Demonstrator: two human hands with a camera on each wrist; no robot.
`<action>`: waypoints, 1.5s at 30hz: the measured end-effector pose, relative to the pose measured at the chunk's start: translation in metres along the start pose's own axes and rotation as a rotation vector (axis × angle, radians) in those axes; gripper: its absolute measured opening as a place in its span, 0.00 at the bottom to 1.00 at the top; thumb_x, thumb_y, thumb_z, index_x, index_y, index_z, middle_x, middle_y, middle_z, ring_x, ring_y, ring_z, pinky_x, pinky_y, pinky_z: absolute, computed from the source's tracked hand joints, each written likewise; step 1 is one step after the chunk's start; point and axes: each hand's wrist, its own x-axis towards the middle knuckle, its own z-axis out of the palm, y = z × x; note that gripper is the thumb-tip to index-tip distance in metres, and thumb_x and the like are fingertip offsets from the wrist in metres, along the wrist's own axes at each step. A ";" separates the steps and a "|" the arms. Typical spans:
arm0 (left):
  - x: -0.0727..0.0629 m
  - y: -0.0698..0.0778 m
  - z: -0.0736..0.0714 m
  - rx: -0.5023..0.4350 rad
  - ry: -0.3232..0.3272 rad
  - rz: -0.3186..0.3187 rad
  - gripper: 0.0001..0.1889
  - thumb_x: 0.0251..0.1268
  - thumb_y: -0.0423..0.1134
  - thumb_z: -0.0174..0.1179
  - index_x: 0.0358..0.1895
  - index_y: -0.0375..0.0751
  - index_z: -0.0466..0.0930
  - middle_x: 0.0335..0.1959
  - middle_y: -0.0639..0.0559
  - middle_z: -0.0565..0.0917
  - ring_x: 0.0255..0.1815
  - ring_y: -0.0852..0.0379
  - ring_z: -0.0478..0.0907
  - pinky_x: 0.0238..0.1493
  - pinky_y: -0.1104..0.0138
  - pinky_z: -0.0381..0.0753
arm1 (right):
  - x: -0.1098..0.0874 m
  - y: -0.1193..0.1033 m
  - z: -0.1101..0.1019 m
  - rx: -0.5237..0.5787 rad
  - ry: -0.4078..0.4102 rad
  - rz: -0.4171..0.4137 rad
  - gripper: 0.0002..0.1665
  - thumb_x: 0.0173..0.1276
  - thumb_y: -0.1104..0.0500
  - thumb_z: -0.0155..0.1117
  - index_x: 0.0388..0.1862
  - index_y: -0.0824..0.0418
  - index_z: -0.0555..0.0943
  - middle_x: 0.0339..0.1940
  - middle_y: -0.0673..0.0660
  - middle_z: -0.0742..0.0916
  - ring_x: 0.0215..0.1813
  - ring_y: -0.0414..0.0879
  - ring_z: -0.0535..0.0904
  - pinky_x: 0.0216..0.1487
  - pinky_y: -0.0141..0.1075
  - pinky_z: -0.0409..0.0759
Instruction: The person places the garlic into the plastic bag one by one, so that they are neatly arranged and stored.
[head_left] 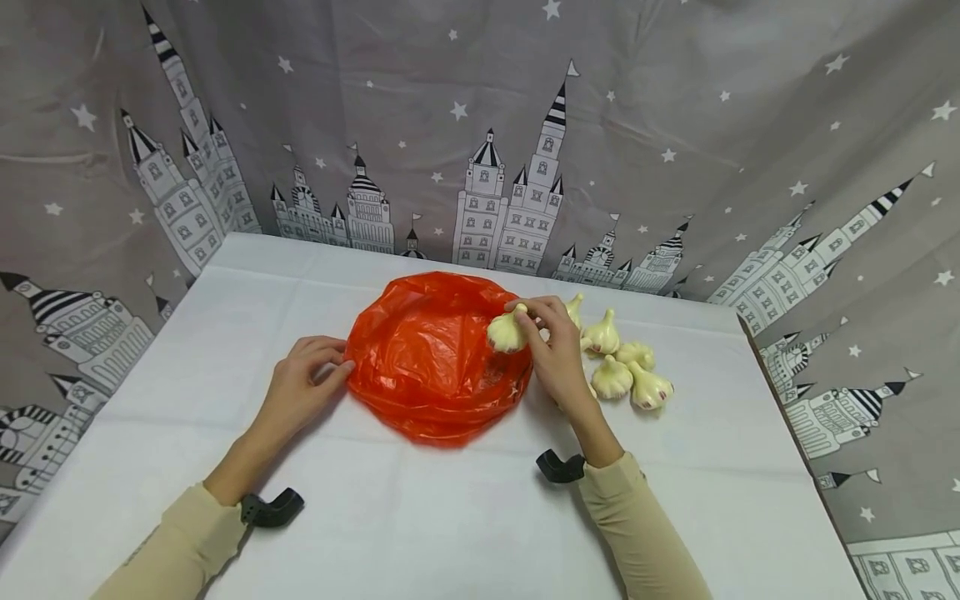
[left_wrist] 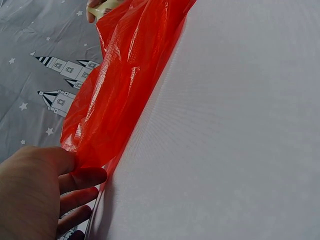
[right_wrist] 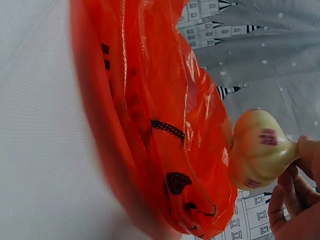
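Note:
A red plastic bag (head_left: 420, 346) lies spread open on the white table, its mouth facing up. At its left edge, my left hand (head_left: 303, 379) pinches the rim between thumb and fingers; the left wrist view shows the thin red film (left_wrist: 107, 110) running up from that grip. Over the bag's right side, my right hand (head_left: 558, 354) holds a pale garlic bulb (head_left: 506, 333) by its stem. Close up in the right wrist view, the bulb (right_wrist: 257, 147) has purple-red marks and hangs right at the bag's rim. Black printing shows on the bag there.
Several more garlic bulbs (head_left: 611, 379) are grouped on the table to the right of the bag, partly hidden behind my right hand. A grey curtain (head_left: 405, 83) with castles and stars borders the white table (head_left: 450, 525) at the back and sides.

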 end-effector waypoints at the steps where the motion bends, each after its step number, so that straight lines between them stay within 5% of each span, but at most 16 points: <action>1: 0.000 0.001 0.000 0.001 0.000 -0.002 0.05 0.70 0.35 0.69 0.34 0.37 0.88 0.55 0.37 0.87 0.63 0.40 0.76 0.64 0.40 0.72 | 0.000 -0.001 0.000 0.006 0.002 0.001 0.12 0.80 0.53 0.62 0.53 0.54 0.90 0.50 0.55 0.85 0.52 0.46 0.78 0.55 0.40 0.74; 10: 0.001 -0.002 0.000 0.024 -0.004 -0.012 0.05 0.70 0.34 0.68 0.34 0.38 0.87 0.55 0.39 0.87 0.63 0.42 0.76 0.64 0.50 0.73 | 0.010 0.000 0.009 -0.022 -0.034 -0.009 0.12 0.80 0.56 0.63 0.54 0.56 0.89 0.48 0.56 0.85 0.49 0.47 0.81 0.52 0.37 0.78; 27: -0.001 -0.005 -0.004 0.028 0.002 -0.010 0.05 0.70 0.34 0.68 0.34 0.38 0.87 0.55 0.40 0.87 0.63 0.42 0.77 0.63 0.44 0.73 | 0.040 -0.010 0.029 -0.063 -0.089 -0.136 0.13 0.80 0.56 0.64 0.55 0.60 0.88 0.46 0.55 0.86 0.41 0.47 0.79 0.44 0.37 0.76; 38: -0.001 -0.008 -0.002 0.030 0.003 -0.006 0.05 0.70 0.33 0.68 0.34 0.38 0.87 0.54 0.40 0.87 0.63 0.42 0.76 0.65 0.42 0.73 | 0.051 -0.018 0.032 -0.043 -0.129 -0.103 0.13 0.81 0.56 0.63 0.56 0.58 0.88 0.49 0.54 0.86 0.54 0.47 0.82 0.56 0.43 0.84; 45: -0.001 -0.008 0.002 0.026 0.007 0.019 0.04 0.70 0.33 0.68 0.35 0.38 0.88 0.53 0.41 0.88 0.62 0.43 0.77 0.65 0.50 0.73 | 0.059 -0.016 0.040 -0.044 -0.182 -0.121 0.14 0.81 0.55 0.62 0.57 0.58 0.87 0.49 0.55 0.85 0.49 0.47 0.82 0.53 0.43 0.84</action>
